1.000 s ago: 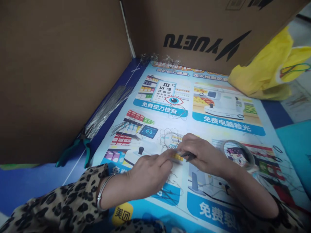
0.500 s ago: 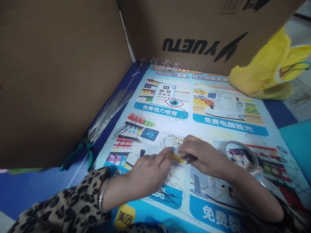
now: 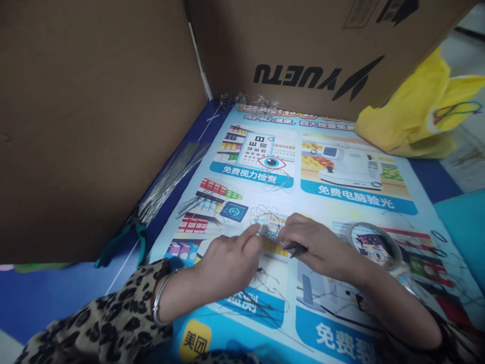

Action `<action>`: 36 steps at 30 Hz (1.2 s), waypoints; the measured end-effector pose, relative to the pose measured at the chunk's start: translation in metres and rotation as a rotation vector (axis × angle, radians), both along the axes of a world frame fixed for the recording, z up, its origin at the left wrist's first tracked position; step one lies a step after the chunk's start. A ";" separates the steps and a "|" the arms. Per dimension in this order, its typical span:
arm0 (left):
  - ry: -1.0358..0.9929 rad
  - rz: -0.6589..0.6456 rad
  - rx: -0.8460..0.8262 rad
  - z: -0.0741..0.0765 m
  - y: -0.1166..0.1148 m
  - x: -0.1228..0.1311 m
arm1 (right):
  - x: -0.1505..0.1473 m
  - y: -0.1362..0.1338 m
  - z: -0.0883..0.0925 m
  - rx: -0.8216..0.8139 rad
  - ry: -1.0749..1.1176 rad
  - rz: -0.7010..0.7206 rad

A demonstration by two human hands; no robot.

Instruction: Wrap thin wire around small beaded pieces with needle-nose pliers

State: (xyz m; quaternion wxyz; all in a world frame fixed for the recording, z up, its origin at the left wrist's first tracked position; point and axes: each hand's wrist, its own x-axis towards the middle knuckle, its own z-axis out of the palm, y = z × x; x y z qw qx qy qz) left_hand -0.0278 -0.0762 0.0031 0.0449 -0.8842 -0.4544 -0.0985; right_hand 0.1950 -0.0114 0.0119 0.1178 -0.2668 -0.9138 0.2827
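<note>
My left hand [image 3: 232,260], with a silver bangle at the wrist, is closed, thumb and forefinger pinched at a bundle of thin looped wire [image 3: 265,218]. My right hand [image 3: 308,242] is closed at the right side of the same wire. A dark, pointed tool [image 3: 295,248] sticks out from under the right hand's fingers; its other parts are hidden. Both hands are over the printed poster, a short gap between their fingertips. More loose dark wires [image 3: 261,306] lie on the poster below the hands.
Green-handled pliers [image 3: 141,242] and a bundle of straight wires [image 3: 166,179] lie at the left beside a large cardboard sheet [image 3: 94,126]. A roll of tape [image 3: 396,253] is right of my right hand. A yellow bag [image 3: 405,126] stands at the back right.
My left hand's fingertips have shifted slightly left, away from my right hand. The right hand has hardly moved, and the wire between them shows a little more.
</note>
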 end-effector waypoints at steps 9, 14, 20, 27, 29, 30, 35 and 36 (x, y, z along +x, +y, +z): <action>0.041 0.088 -0.044 0.003 0.013 -0.003 | 0.000 0.000 -0.001 -0.009 0.019 0.006; 0.036 0.073 -0.064 0.003 0.014 -0.004 | 0.001 0.000 -0.002 -0.008 0.016 0.012; 0.002 0.074 -0.074 0.001 0.015 -0.004 | 0.000 0.000 -0.001 -0.003 0.024 0.009; 0.005 0.055 -0.096 -0.001 0.017 -0.004 | 0.003 0.002 -0.003 -0.003 0.038 0.037; 0.008 0.040 -0.108 -0.002 0.017 -0.004 | 0.005 0.003 -0.002 -0.003 0.052 0.055; 0.009 0.036 -0.115 -0.002 0.017 -0.004 | 0.005 0.003 -0.002 -0.007 0.059 0.067; -0.034 0.014 -0.141 -0.006 0.017 -0.005 | 0.007 0.004 0.004 -0.079 0.090 0.100; -0.044 0.006 -0.140 -0.007 0.017 -0.005 | 0.007 0.004 0.004 -0.098 0.093 0.097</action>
